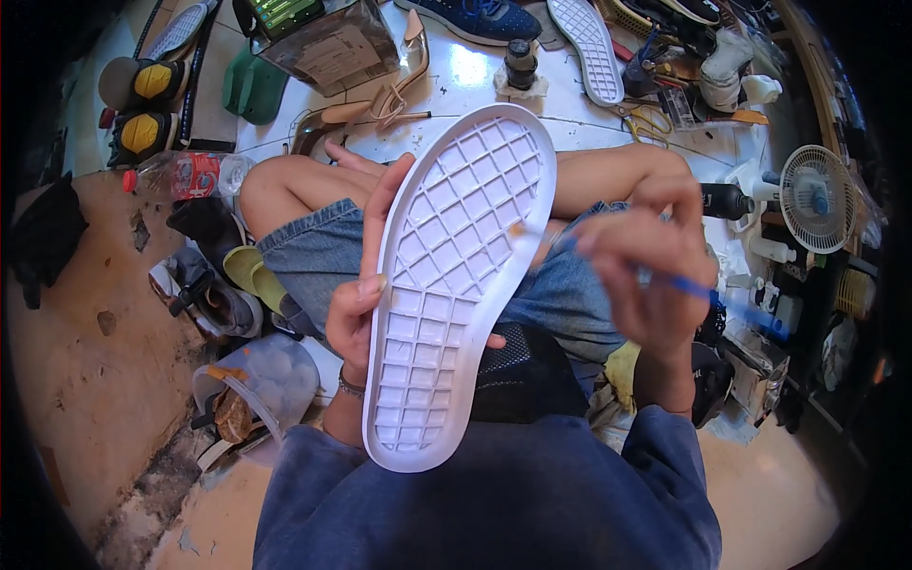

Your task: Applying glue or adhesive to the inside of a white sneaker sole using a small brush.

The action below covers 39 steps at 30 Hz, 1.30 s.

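A white shoe sole [465, 237] is held upright over my lap, its gridded inner side facing me. My left hand [357, 318] grips it along the left edge, with some fingers hidden behind it. In my right hand [651, 261], blurred by motion, is a thin brush with a blue handle [695, 288]. The brush tip, orange-brown, appears at the sole's right rim near the forefoot; whether it touches I cannot tell. Beyond the toe, a small dark jar [521, 65] stands on a stained pad on the white tiles.
Another white sole [591, 57] and a blue shoe [475, 17] lie at the back. Yellow-handled scissors [648, 122] lie back right, with a fan [817, 198] at the right. Left are a plastic bottle [190, 176], shoes and a translucent bucket [285, 375].
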Each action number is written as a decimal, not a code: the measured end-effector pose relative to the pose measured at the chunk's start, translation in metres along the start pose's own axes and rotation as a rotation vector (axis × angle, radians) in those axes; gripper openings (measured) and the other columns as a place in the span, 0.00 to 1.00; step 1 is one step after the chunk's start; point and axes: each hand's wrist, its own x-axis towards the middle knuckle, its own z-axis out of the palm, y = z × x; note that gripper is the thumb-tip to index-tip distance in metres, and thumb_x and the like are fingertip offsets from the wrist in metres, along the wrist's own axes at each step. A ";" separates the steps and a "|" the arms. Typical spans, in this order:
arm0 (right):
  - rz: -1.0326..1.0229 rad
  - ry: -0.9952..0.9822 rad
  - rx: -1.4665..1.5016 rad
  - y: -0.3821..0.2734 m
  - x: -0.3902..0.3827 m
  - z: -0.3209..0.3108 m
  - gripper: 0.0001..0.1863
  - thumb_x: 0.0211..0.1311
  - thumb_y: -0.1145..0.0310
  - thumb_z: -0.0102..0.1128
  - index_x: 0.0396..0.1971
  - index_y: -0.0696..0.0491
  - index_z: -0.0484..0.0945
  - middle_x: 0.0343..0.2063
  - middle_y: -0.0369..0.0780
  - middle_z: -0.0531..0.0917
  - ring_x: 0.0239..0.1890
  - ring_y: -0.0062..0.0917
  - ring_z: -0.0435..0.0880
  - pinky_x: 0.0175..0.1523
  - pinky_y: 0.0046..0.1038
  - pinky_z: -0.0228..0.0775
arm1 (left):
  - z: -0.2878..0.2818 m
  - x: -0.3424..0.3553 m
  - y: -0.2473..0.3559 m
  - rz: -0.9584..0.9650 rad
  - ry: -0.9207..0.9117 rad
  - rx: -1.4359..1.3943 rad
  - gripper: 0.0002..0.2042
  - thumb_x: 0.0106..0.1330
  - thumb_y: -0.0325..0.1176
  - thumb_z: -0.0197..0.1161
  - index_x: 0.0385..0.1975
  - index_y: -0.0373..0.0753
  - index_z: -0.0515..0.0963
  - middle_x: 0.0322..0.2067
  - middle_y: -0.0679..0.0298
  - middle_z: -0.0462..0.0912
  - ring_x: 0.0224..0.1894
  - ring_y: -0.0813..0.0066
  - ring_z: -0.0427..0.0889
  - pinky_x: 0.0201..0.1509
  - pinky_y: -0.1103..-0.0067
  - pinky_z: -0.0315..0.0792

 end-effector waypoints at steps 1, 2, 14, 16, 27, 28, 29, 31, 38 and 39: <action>0.004 -0.048 0.036 -0.007 0.000 0.000 0.12 0.44 0.71 0.74 0.32 0.47 0.83 0.30 0.28 0.84 0.35 0.29 0.72 0.42 0.32 0.62 | 0.003 0.000 0.000 0.011 0.025 0.054 0.48 0.53 0.42 0.56 0.75 0.50 0.38 0.73 0.48 0.45 0.71 0.36 0.57 0.46 0.36 0.76; -0.061 -0.097 -0.011 -0.012 0.004 0.004 0.14 0.43 0.69 0.73 0.33 0.45 0.82 0.30 0.26 0.84 0.36 0.28 0.73 0.44 0.33 0.61 | 0.006 0.001 -0.001 0.023 0.050 0.108 0.48 0.53 0.43 0.56 0.75 0.50 0.39 0.73 0.48 0.45 0.70 0.37 0.58 0.46 0.37 0.76; 0.046 -0.006 -0.088 0.025 0.008 0.013 0.08 0.51 0.73 0.71 0.31 0.49 0.82 0.29 0.30 0.84 0.34 0.31 0.73 0.42 0.33 0.62 | 0.009 0.002 -0.005 0.135 0.076 0.228 0.46 0.56 0.40 0.57 0.75 0.48 0.39 0.72 0.42 0.44 0.70 0.33 0.55 0.41 0.41 0.80; 0.047 0.000 0.050 0.012 0.003 0.017 0.08 0.50 0.73 0.71 0.31 0.49 0.82 0.29 0.30 0.84 0.34 0.31 0.73 0.42 0.32 0.62 | 0.009 0.002 -0.007 0.139 0.079 0.233 0.46 0.55 0.41 0.57 0.75 0.48 0.40 0.72 0.42 0.45 0.70 0.33 0.55 0.41 0.41 0.80; 0.044 0.020 -0.045 -0.006 0.001 0.032 0.10 0.48 0.73 0.73 0.31 0.50 0.83 0.27 0.31 0.83 0.34 0.30 0.74 0.40 0.32 0.61 | 0.005 0.000 -0.008 0.168 0.083 0.297 0.47 0.55 0.40 0.57 0.75 0.49 0.39 0.72 0.42 0.45 0.70 0.35 0.57 0.42 0.40 0.80; 0.094 -0.027 0.059 -0.011 0.000 0.033 0.09 0.48 0.73 0.73 0.31 0.50 0.83 0.27 0.32 0.83 0.33 0.31 0.74 0.40 0.32 0.62 | 0.005 -0.001 -0.009 0.182 0.082 0.323 0.47 0.55 0.40 0.57 0.75 0.49 0.39 0.72 0.42 0.45 0.70 0.34 0.57 0.42 0.40 0.79; 0.094 -0.027 0.060 -0.008 -0.001 0.035 0.09 0.48 0.73 0.73 0.31 0.50 0.83 0.27 0.32 0.83 0.33 0.31 0.74 0.40 0.32 0.62 | 0.006 -0.002 -0.008 0.182 0.082 0.323 0.47 0.55 0.40 0.57 0.75 0.49 0.39 0.72 0.42 0.45 0.70 0.34 0.57 0.42 0.40 0.79; 0.121 0.159 0.109 0.007 -0.005 0.042 0.09 0.49 0.74 0.73 0.31 0.51 0.83 0.26 0.33 0.82 0.33 0.31 0.74 0.40 0.33 0.65 | 0.011 -0.003 -0.007 0.179 0.123 0.296 0.47 0.54 0.40 0.58 0.74 0.48 0.40 0.72 0.42 0.45 0.69 0.33 0.58 0.42 0.40 0.79; 0.118 0.164 0.205 -0.009 -0.014 0.049 0.08 0.48 0.75 0.74 0.30 0.52 0.84 0.25 0.35 0.83 0.33 0.28 0.74 0.36 0.29 0.65 | 0.008 -0.003 -0.011 0.209 0.085 0.297 0.47 0.54 0.39 0.58 0.74 0.48 0.39 0.72 0.41 0.45 0.69 0.33 0.59 0.44 0.39 0.79; 0.126 0.178 0.245 -0.010 -0.015 0.050 0.09 0.48 0.75 0.74 0.30 0.51 0.84 0.25 0.34 0.83 0.33 0.28 0.74 0.36 0.28 0.65 | 0.010 -0.005 -0.011 0.196 0.105 0.297 0.48 0.53 0.39 0.58 0.74 0.48 0.39 0.72 0.41 0.45 0.69 0.33 0.59 0.44 0.39 0.79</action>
